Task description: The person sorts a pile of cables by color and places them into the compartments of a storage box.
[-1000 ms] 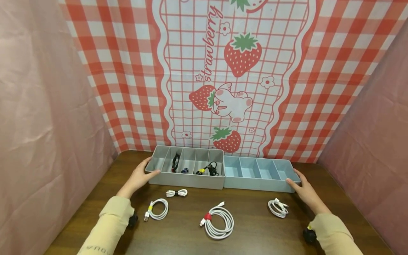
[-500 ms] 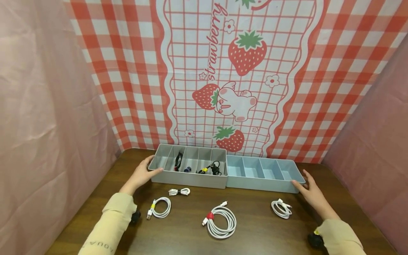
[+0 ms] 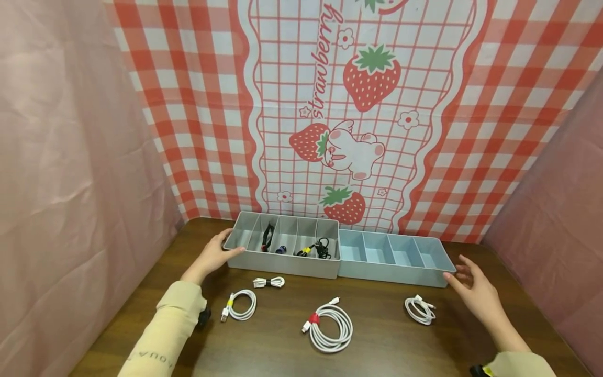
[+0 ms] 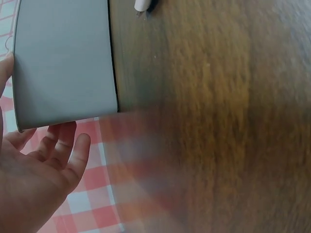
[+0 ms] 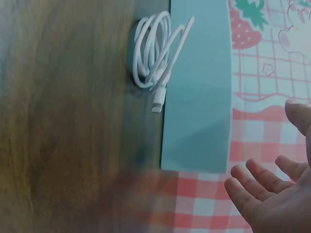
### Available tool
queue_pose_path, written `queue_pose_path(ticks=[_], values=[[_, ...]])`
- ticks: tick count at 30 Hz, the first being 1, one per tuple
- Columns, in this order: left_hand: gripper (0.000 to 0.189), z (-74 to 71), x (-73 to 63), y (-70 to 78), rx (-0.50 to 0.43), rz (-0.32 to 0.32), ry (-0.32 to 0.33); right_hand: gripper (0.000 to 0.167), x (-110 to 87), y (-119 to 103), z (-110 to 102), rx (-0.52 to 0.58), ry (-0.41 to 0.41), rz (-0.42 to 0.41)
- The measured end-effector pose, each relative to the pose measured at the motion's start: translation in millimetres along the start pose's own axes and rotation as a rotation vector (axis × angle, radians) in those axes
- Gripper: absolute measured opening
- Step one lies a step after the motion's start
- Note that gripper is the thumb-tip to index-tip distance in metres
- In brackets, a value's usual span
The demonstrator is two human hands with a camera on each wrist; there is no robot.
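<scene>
In the head view my left hand (image 3: 213, 257) holds the left end of a grey divided storage box (image 3: 282, 263), thumb at the front rim and fingers against the end wall. Inside it lie a black cable tie-like strap (image 3: 267, 238), a small dark blue coil (image 3: 281, 250), a black cable with a yellow band (image 3: 305, 251) and a black coiled cable (image 3: 323, 248). A light blue divided box (image 3: 393, 273) stands end to end with it. My right hand (image 3: 478, 290) is just off the blue box's right end, fingers spread and loosely bent, holding nothing.
On the brown table (image 3: 377, 351) in front lie white coiled cables: one with a black band (image 3: 269, 282), one with a yellow band (image 3: 243, 305), a larger one with a red band (image 3: 332, 327), and one at right (image 3: 419, 310). A checked strawberry curtain (image 3: 330, 104) hangs behind.
My right hand has let go of the blue box's end and drawn away to the right. The left hand stays at the grey box. The whole view has shifted slightly.
</scene>
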State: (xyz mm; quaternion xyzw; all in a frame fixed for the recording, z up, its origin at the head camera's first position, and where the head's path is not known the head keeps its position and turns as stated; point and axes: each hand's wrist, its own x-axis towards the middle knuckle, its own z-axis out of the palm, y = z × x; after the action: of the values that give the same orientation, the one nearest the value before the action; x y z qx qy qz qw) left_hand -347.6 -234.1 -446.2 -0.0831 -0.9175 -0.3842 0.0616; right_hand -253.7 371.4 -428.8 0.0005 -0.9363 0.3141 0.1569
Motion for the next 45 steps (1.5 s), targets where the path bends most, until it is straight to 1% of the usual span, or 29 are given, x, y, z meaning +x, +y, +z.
queue_pose_path(ticks=[4, 8, 14, 17, 21, 26, 29, 34, 36, 40, 45], values=[[0.080, 1.2, 0.0, -0.3, -0.022, -0.028, -0.016, 0.068, -7.5, -10.0, -3.2, -0.032, 0.040, -0.049], [0.078, 2.8, -1.6, -0.7, -0.044, -0.044, -0.030, 0.064, -17.1, -17.2, -5.0, -0.030, 0.065, -0.083], [0.079, 5.9, -3.4, 1.7, -0.094, -0.043, -0.039, 0.064, -32.4, -23.1, -4.1, -0.046, 0.070, -0.080], [0.079, 5.9, -3.0, 2.8, -0.107, -0.050, -0.036, 0.061, -35.8, -21.6, -1.1, -0.038, 0.078, -0.070], [0.079, 4.5, -2.8, 3.4, -0.115, -0.072, -0.041, 0.056, -36.9, -14.3, 6.0, -0.020, 0.093, -0.078], [0.078, 3.2, -3.6, 3.8, -0.138, -0.078, -0.036, 0.048, -36.3, -6.3, 16.8, -0.073, 0.107, -0.118], [0.077, 2.9, -4.6, 3.8, -0.139, -0.076, -0.033, 0.046, -36.0, -2.7, 23.5, -0.103, 0.087, -0.132], [0.076, 3.4, -5.1, 2.7, -0.142, -0.072, -0.033, 0.045, -37.4, 1.6, 31.4, -0.109, 0.016, -0.118], [0.076, 3.6, -4.8, 2.6, -0.150, -0.071, -0.034, 0.045, -37.1, 2.4, 32.8, -0.115, -0.004, -0.109], [0.074, 3.5, -4.0, 3.1, -0.167, -0.073, -0.036, 0.045, -34.1, 4.3, 34.3, -0.140, -0.040, -0.115], [0.076, 2.3, -2.7, 4.2, -0.157, -0.067, -0.036, 0.045, -27.9, 6.3, 34.8, -0.165, -0.112, -0.128]])
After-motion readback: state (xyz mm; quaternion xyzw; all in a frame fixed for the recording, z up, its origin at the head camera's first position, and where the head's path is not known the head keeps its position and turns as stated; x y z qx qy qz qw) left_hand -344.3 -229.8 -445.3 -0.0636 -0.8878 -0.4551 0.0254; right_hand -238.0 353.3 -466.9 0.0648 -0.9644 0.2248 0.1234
